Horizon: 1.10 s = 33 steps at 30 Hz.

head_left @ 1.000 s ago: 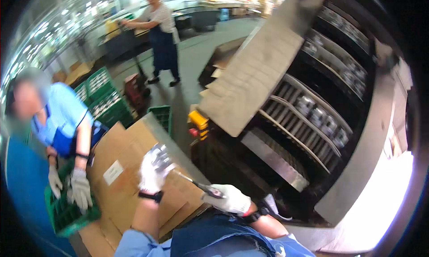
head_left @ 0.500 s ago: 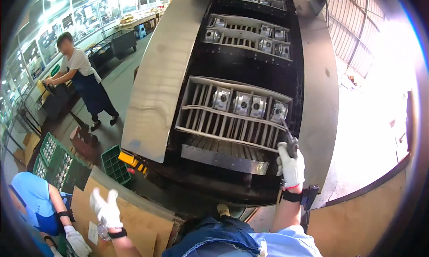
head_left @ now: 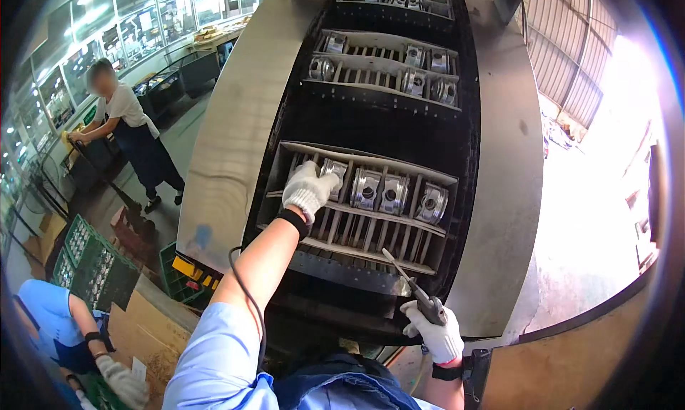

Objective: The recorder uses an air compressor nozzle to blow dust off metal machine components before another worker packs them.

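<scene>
My left hand [head_left: 307,191], in a white knitted glove, reaches into the near divided metal rack [head_left: 399,255]. Its fingers curl around the leftmost silver piston [head_left: 334,168], hiding part of it. Two more pistons stand close together in the middle of the row, and another piston [head_left: 431,203] sits at the right end. Below the rack's right corner, my gloved right hand [head_left: 437,333] is closed around a long thin-nosed tool [head_left: 430,306] with a dark body. The tool's pale tip points up and left toward the rack's front slats, apart from the pistons. Its exact kind is unclear.
Further back on the dark conveyor [head_left: 385,124] are more racks [head_left: 389,72] with pistons. Smooth metal side panels [head_left: 235,124] flank it. A co-worker in blue [head_left: 50,314] is at lower left beside green crates [head_left: 100,267]; another person [head_left: 132,124] stands farther off.
My left hand has moved from above the cardboard at lower left into the rack, onto the leftmost piston. My right hand has drawn the tool down and left, away from the right-end piston.
</scene>
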Each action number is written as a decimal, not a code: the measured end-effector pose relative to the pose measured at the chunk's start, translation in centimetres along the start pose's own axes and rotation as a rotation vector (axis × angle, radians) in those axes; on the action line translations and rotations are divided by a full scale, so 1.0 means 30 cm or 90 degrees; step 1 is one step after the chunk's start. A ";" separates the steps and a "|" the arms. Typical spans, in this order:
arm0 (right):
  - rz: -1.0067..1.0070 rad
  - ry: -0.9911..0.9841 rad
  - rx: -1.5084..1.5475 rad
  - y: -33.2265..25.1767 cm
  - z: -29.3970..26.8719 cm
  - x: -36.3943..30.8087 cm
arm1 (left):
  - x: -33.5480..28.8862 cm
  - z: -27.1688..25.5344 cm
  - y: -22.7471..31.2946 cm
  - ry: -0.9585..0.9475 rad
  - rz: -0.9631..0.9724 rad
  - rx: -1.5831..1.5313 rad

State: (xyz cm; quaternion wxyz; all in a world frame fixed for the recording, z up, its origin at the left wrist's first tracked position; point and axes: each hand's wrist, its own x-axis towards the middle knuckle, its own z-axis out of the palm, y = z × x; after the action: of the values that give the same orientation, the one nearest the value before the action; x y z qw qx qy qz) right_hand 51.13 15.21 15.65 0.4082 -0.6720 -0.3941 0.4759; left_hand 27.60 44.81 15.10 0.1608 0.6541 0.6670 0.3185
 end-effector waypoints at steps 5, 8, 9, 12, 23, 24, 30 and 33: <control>-0.045 -0.066 0.144 -0.005 0.051 0.062 | -0.140 -0.066 0.028 0.028 -0.117 -0.716; -0.051 -0.201 0.104 -0.080 0.157 0.085 | -0.259 -0.077 -0.152 0.067 0.044 -0.811; -0.042 -0.234 0.086 -0.101 0.185 0.102 | -0.325 -0.142 -0.103 0.047 -0.020 -0.928; -0.016 -0.316 0.033 -0.141 0.304 0.125 | -0.410 -0.198 -0.191 0.057 -0.075 -0.922; -0.016 -0.439 0.102 -0.119 0.597 0.009 | -0.623 -0.430 -0.412 0.228 -0.005 -0.724; -0.015 -0.473 0.037 -0.112 0.581 0.016 | -0.639 -0.446 -0.461 0.267 -0.006 -0.727; 0.005 -0.727 -0.067 -0.076 0.632 -0.061 | -0.866 -0.560 -0.620 0.320 -0.299 -1.195; 0.016 -0.714 -0.213 -0.120 0.723 -0.115 | -0.989 -0.600 -0.700 0.312 -0.421 -1.183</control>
State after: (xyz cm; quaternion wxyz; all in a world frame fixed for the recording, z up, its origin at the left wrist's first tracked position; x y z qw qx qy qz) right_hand 28.96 17.08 15.46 0.0199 -0.3772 -0.6115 0.6952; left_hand 2.81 13.25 9.20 0.5447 -0.0306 0.3174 0.7756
